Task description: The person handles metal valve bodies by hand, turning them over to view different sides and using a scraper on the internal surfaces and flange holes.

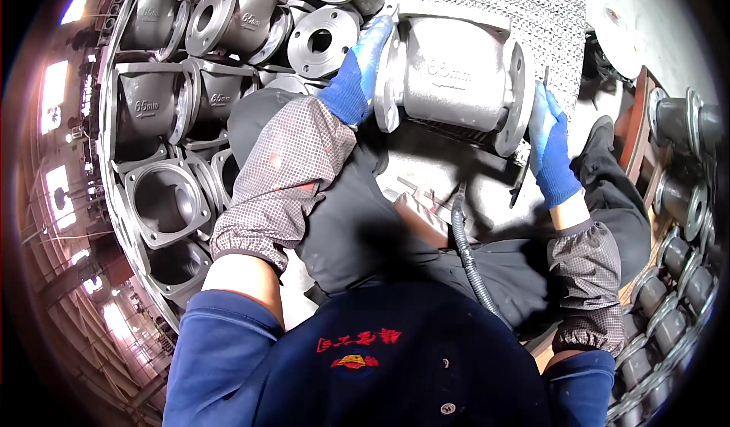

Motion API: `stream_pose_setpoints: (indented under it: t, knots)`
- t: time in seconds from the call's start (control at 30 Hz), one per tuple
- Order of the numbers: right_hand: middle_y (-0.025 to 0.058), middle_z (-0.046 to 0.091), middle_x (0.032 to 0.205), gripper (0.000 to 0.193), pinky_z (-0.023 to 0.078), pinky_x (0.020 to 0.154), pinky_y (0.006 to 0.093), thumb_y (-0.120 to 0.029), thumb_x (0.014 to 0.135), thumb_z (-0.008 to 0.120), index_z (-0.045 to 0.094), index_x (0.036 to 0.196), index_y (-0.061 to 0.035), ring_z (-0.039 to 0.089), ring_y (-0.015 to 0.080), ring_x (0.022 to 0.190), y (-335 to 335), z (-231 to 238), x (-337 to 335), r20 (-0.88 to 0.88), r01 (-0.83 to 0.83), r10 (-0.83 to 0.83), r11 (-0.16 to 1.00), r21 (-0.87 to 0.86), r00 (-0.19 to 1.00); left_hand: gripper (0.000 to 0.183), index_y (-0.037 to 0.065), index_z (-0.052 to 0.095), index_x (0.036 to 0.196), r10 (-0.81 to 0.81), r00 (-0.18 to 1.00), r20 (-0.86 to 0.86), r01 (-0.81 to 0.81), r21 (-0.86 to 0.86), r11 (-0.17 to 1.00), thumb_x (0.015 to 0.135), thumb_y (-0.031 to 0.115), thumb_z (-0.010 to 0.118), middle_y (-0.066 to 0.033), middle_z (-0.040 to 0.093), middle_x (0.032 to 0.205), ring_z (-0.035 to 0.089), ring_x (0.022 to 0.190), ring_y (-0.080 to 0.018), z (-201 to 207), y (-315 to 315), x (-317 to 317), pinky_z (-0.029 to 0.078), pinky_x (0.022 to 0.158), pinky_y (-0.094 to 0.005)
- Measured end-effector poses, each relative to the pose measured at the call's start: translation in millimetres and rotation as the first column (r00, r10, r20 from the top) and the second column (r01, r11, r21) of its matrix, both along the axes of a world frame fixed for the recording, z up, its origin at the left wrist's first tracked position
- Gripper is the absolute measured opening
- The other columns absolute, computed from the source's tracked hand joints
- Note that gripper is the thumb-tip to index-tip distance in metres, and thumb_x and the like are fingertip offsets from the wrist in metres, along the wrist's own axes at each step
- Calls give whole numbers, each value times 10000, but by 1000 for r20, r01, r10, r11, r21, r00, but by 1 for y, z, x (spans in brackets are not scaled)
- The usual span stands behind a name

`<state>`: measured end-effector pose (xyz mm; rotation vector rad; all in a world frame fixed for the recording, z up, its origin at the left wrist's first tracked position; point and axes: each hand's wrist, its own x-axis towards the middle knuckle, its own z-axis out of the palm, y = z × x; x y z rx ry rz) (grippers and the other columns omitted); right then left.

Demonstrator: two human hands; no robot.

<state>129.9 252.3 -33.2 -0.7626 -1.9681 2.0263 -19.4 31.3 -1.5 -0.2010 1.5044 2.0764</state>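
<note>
A grey cast-metal valve body (456, 73) with a round flange at each end lies across the textured metal mesh in front of me. My left hand (357, 77), in a blue glove, grips its left flange. Beside the right flange is my right hand (553, 142), also gloved in blue. A thin dark rod (519, 184) runs along the inner side of that hand, its upper tip poking out past the fingertips. The fingers look closed around it, though the palm side is hidden. Whether the rod touches the flange I cannot tell.
Similar grey castings (152, 107) are stacked high at my left, close to my left arm. More flanged parts (673, 199) stand in rows at the right. A ribbed hose (468, 252) runs between my legs. A white disc (617, 43) stands at the far right.
</note>
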Motion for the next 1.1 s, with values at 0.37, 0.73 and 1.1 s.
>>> stream_pose_setpoints:
  t: [0.37,0.73,1.1]
  knots:
    - [106,597,987,320,439,810,264,-232,944,426,548,1129,-2,553,153,866,3,1,-20,-37,43,-36,980,196,999,414,54,487,1205,-32,999,-2,32,104,994,925,357,453,-114,566,1117,579,1001,-200,-10,16,-12,489,865,-312]
    - [105,594,1043,344,423,834,265,-208,950,394,526,1167,23,548,152,917,9,-8,-25,-116,-37,66,970,241,991,448,51,476,1213,-51,998,-28,54,116,992,921,389,445,-125,561,1131,574,1021,-209,-12,5,-6,483,881,-320]
    - [198,581,948,336,486,755,306,-72,892,313,516,1126,60,593,237,795,23,-4,-35,-42,-87,107,943,322,993,501,43,448,1244,-21,1000,0,21,89,996,900,406,480,-136,545,1172,568,1038,-206,41,35,17,484,882,-324]
